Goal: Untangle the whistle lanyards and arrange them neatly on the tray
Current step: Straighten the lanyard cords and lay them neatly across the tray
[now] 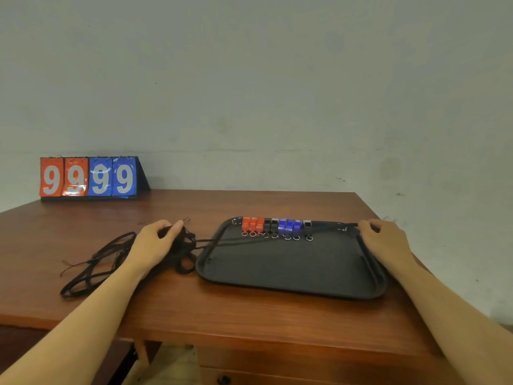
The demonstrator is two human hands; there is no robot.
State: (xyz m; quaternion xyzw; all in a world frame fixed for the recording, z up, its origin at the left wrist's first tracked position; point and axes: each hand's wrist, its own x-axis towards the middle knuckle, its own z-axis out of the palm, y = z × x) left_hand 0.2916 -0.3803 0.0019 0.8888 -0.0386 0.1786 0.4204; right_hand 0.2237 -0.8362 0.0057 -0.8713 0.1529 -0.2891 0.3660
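**One cord stretched across the tray**

We start with the table (249, 315), then the dark tray (291, 284) on it, our landmark. Left of the tray, at the back, stands a scoreboard (88, 177) showing nines. A row of whistles (274, 225) lines the tray's far edge. The tangle of cords (183, 245) sits just off the tray's left rim, with looser loops (94, 262) trailing further left.

Our left hand (155, 241) grips the tangle; our right hand (384, 237), at the tray's far right corner, pinches the end of one cord (249, 240). That cord runs left to right across the tray, so pulling it free means drawing rightward, away from the tangle (the left hand is nearer the knot). Black cord on black tray hides the line's exact path.
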